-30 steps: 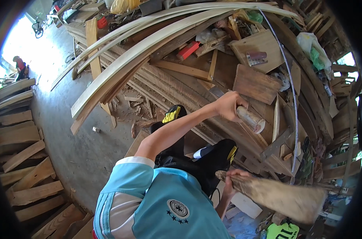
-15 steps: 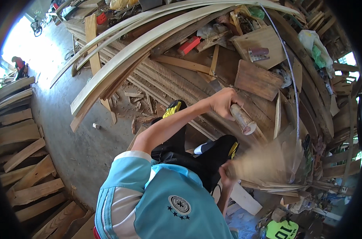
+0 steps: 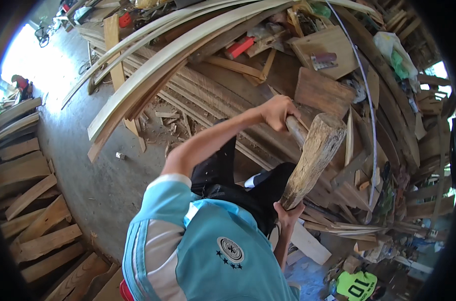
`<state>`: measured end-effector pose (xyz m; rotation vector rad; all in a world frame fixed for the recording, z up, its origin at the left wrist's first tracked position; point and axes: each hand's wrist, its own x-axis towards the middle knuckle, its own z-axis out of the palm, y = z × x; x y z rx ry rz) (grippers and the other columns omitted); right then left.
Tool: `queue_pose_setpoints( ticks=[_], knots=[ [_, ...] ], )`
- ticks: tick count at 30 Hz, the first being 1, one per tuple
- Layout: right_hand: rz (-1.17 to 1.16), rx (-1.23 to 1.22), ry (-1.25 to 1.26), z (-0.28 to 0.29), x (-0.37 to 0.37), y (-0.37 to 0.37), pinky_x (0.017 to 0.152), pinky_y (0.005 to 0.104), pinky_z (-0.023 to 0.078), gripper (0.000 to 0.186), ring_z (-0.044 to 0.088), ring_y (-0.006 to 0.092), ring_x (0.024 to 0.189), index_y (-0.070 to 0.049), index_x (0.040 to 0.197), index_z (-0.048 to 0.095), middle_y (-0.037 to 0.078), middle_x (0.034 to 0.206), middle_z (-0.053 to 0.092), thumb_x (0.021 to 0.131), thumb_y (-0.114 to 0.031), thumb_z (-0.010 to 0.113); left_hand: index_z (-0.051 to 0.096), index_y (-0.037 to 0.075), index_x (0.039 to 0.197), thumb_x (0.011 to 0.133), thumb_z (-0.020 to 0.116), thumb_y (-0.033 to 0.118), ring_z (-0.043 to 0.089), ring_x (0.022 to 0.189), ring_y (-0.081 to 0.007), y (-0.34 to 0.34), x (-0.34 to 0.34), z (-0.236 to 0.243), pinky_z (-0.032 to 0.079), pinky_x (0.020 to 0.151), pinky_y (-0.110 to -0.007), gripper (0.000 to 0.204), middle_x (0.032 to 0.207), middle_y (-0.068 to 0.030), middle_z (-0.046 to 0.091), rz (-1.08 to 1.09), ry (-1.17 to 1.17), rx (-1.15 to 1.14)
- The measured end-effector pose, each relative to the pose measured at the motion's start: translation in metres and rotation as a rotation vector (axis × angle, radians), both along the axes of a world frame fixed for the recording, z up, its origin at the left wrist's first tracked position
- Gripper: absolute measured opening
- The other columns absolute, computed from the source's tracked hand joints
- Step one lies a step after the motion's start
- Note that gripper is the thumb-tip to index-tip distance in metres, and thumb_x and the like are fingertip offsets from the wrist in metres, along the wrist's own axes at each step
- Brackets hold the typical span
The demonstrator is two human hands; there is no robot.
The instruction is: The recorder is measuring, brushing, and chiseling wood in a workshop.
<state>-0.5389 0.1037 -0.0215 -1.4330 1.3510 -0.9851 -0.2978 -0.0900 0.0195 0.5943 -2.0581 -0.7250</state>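
My left hand [image 3: 280,113] is closed around a round wooden tool handle [image 3: 296,131], a smooth thick bar that slants toward the lower right. The tool's working end past my fist cannot be made out. In my right hand [image 3: 289,213] is the narrow lower end of a thick, rough wooden club [image 3: 315,158]. Its broad cut end points up and to the right. The club crosses in front of the handle's near end and hides it; whether the two touch, I cannot tell. Long wooden boards [image 3: 208,95] lie beneath my left arm.
Long curved pale planks [image 3: 152,75] arch over the far side. A brown board [image 3: 323,93], a red block [image 3: 240,47] and a plastic bag [image 3: 396,57] lie among scraps. Stacked planks [image 3: 27,200] line the left. A co-worker in a yellow-green shirt [image 3: 356,286] is at lower right.
The club was a motion blur at the right; it is now sharp, raised upright and across the tool handle, whose round end showed before. My left hand has shifted slightly up.
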Motion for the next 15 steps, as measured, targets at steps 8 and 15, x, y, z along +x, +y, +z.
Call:
queue_pose_setpoints(
  ticks=[8, 15],
  knots=[
    [-0.109, -0.521, -0.393, -0.016, 0.008, 0.013, 0.067, 0.0307, 0.044, 0.041, 0.053, 0.0159, 0.072, -0.002, 0.087, 0.045, 0.011, 0.081, 0.049, 0.057, -0.012, 0.072, 0.054, 0.007, 0.06, 0.042, 0.067, 0.02, 0.052, 0.057, -0.0302, -0.005, 0.006, 0.005, 0.037, 0.048, -0.035, 0.026, 0.055, -0.0099, 0.051, 0.05, -0.028, -0.071],
    [-0.066, -0.085, -0.051, -0.018, -0.016, 0.012, 0.059, 0.0258, 0.043, 0.036, 0.053, 0.0147, 0.063, -0.001, 0.083, 0.054, 0.005, 0.065, 0.055, 0.055, -0.015, 0.072, 0.046, 0.006, 0.056, 0.046, 0.066, 0.019, 0.045, 0.05, -0.029, -0.003, 0.015, 0.005, 0.033, 0.045, -0.033, 0.025, 0.052, -0.0087, 0.044, 0.043, 0.011, -0.058]
  ],
)
